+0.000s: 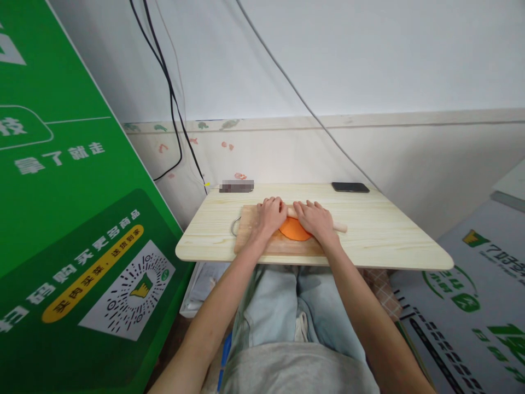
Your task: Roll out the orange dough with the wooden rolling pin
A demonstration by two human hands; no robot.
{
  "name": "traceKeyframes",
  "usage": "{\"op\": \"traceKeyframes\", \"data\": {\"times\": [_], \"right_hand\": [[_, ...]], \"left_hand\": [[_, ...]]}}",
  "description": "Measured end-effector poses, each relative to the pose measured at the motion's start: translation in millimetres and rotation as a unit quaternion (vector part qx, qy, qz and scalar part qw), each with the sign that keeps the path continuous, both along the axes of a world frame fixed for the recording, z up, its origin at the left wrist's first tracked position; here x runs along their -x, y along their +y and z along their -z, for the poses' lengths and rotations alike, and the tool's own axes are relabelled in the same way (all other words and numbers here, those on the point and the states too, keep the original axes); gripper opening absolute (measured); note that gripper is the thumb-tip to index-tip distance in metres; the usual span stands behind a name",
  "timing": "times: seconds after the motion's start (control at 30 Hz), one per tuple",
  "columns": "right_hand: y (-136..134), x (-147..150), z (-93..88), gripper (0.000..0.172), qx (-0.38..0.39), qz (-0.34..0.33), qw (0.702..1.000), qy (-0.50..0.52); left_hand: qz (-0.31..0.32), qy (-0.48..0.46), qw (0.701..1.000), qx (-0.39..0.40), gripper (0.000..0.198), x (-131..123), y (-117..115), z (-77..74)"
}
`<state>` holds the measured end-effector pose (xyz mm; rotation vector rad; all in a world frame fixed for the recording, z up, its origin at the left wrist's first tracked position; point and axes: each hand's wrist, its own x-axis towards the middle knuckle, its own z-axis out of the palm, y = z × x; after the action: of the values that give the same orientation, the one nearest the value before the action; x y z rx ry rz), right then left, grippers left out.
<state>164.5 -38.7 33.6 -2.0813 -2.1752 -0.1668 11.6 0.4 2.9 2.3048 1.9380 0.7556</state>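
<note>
A wooden rolling pin [339, 227] lies across a flat orange sheet of dough or clay [296, 230], near the sheet's far edge. My left hand [272, 213] is curled over the pin's left part, and my right hand [315, 216] rests over its right part. The pin's right handle sticks out past my right hand; its left end is hidden under my left hand. Beneath the orange sheet is a wooden cutting board [283, 249] with a metal loop handle [234, 226] on its left side.
The board lies on a pale wooden table [394, 235] against a white wall. A black phone [350, 187] lies at the back right, and a blurred dark device [237, 186] at the back left. Black cables [170, 90] hang left. A green panel [82, 219] stands at left, grey printed panels [471, 273] at right.
</note>
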Motion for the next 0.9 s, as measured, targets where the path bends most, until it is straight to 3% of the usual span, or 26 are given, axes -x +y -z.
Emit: {"op": "traceKeyframes", "data": {"times": [0.23, 0.33, 0.43, 0.67, 0.77, 0.9], "right_hand": [[-44.0, 12.1, 38.9, 0.055, -0.130, -0.050, 0.989, 0.044], [-49.7, 14.6, 51.7, 0.053, -0.167, -0.054, 0.983, 0.061], [-35.8, 16.5, 49.3, 0.053, -0.162, -0.039, 0.985, 0.047], [6.6, 16.6, 19.5, 0.051, -0.075, -0.046, 0.996, -0.008], [-4.7, 18.0, 22.1, 0.053, -0.074, -0.049, 0.996, 0.004], [-35.3, 26.2, 41.0, 0.054, -0.143, -0.033, 0.989, 0.034]], "left_hand": [[0.003, -0.016, 1.000, 0.002, 0.037, -0.1, -1.3, -5.1], [0.007, -0.006, 1.000, 0.001, 0.041, 0.8, 0.3, -5.2], [0.011, 0.002, 1.000, -0.003, 0.043, 1.6, 1.9, -4.4], [0.025, 0.008, 1.000, 0.005, 0.041, 2.2, 0.8, -5.7], [0.022, 0.002, 1.000, 0.004, 0.040, 2.0, 0.1, -5.9], [0.015, -0.027, 1.000, -0.004, 0.043, 2.0, 0.7, -4.3]]}}
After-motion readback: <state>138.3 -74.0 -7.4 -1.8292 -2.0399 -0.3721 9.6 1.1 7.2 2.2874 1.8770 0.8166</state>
